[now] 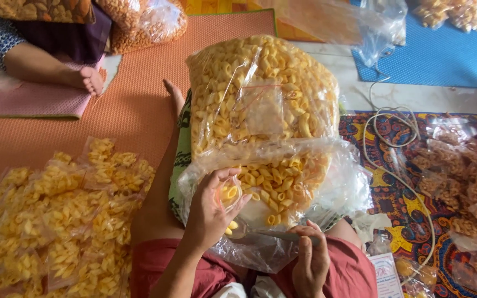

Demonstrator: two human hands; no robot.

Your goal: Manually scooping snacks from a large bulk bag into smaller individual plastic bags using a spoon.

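Two hands busy: our left hand [210,212] cups yellow snack shells [228,193] scooped from the big bag [260,110] above, our right hand [310,262] pinches the small bag [260,234] open below.

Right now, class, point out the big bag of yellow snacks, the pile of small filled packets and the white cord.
big bag [260,94], head view, upper front.
pile of small packets [62,209], head view, middle.
white cord [385,118], head view, looped part.
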